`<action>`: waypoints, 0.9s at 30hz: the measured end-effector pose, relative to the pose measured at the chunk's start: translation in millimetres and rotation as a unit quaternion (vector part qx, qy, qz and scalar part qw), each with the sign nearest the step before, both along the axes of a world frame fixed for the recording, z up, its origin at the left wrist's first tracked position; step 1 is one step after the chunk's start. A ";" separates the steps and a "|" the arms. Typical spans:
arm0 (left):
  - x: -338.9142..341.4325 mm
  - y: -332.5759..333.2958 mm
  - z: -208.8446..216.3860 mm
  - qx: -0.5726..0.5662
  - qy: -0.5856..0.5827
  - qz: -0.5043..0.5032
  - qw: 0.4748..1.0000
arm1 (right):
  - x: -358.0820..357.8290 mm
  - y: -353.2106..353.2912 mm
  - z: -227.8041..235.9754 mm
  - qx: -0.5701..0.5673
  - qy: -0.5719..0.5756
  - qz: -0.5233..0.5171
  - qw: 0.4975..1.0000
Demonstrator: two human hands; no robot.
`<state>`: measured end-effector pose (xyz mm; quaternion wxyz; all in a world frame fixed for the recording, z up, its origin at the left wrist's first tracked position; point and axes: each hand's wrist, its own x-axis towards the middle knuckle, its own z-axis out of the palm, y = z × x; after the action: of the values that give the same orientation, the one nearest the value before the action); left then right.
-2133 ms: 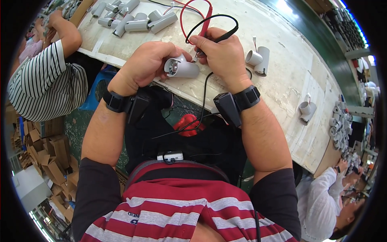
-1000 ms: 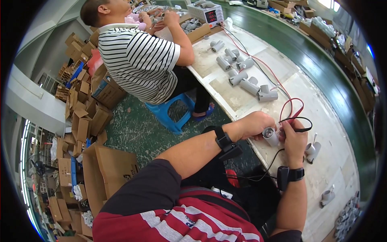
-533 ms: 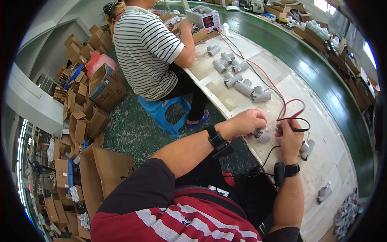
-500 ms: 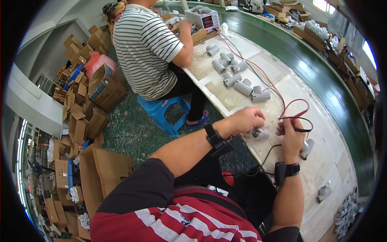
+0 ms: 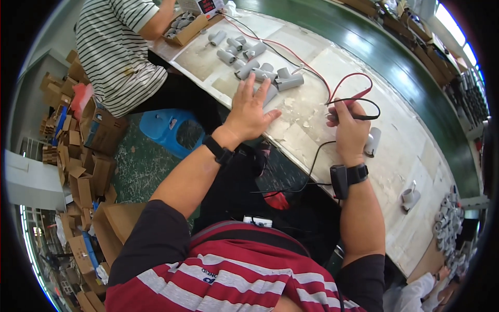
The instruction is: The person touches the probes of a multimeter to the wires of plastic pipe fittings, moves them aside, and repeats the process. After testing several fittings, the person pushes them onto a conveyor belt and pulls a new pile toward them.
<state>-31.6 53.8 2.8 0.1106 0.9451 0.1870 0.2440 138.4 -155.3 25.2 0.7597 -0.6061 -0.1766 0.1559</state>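
My left hand (image 5: 249, 108) is open with its fingers spread, palm down at the near edge of a group of grey plastic pipe tees (image 5: 290, 81). One grey fitting (image 5: 270, 95) lies partly hidden beside its fingers. My right hand (image 5: 351, 125) is closed around a red test lead (image 5: 358, 95) and a black test lead (image 5: 370, 116), whose cables loop above the knuckles. The tips of the leads are too small to make out. Just right of that hand lies another grey fitting (image 5: 372, 142), partly covered by it.
The leads run to a power supply (image 5: 196, 6) at the far end of the worktable (image 5: 312, 125). A co-worker in a striped shirt (image 5: 117, 62) sits at the left by a box of fittings (image 5: 189, 31). At the right are a lone tee (image 5: 410, 198), a pile of fittings (image 5: 448, 221) and another person's white sleeve (image 5: 416, 294).
My left hand has moved away from the fitting near the right hand to the group on the left, and its fingers have spread. The right hand keeps the leads. The view has shifted right.
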 end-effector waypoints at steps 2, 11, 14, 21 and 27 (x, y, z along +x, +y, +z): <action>6.8 8.9 -0.6 0.047 0.011 0.005 0.999 | 2.0 -4.0 -2.0 -0.007 -0.003 -0.009 1.000; 43.5 29.4 22.5 0.141 0.139 0.095 0.976 | 19.5 -18.5 4.2 0.041 -0.011 -0.082 0.996; 48.8 -32.3 31.4 0.061 0.035 -0.129 0.989 | 31.7 -23.3 34.5 0.083 -0.020 -0.088 0.992; 128.8 -151.6 20.5 -0.047 0.063 -0.394 0.916 | 75.8 -61.7 22.3 0.094 -0.025 -0.135 0.986; 149.0 -171.8 10.6 -0.121 -0.012 -0.310 0.943 | 55.7 -62.6 28.8 0.089 -0.017 -0.140 0.986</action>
<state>117.4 -118.1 13.4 0.2961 0.9329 -0.0882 0.1849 194.1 -217.9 54.0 0.8215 -0.5578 -0.1159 0.0213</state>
